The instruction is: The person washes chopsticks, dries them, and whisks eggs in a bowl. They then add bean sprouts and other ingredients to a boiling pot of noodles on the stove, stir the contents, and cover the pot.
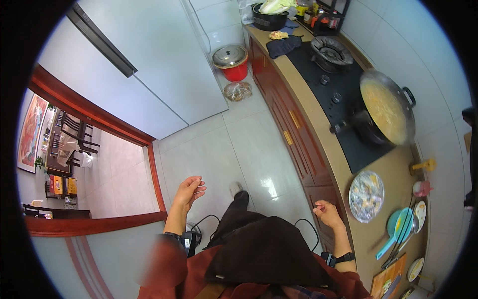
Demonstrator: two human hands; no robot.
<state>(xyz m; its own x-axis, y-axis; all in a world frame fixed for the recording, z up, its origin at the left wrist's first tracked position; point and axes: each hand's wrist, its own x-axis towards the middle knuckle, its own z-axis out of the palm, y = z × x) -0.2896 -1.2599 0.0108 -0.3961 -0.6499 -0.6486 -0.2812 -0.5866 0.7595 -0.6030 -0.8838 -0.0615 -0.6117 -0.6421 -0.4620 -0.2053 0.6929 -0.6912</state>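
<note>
My left hand (191, 192) is held out over the tiled floor, its fingers loosely curled and apart with nothing in them. Beside the counter front, my right hand (328, 213) is also bare, fingers bent. Right of it on the counter sits a round dish under shiny wrap or foil (366, 197). Further up, a large wok of steaming yellowish food in liquid (384, 112) stands on the black gas stove (321, 89). A turquoise handled bowl (399, 226) lies near long dark chopsticks or tongs and a metal ladle (415, 225).
A cutting board (388, 276) with a knife lies at the lower right. A second burner (331, 52) and a black pot with cabbage (269, 20) are farther up. On the floor stand a lidded red bucket (235, 71) and a plastic bag (238, 91). A red-framed doorway (155, 175) is left.
</note>
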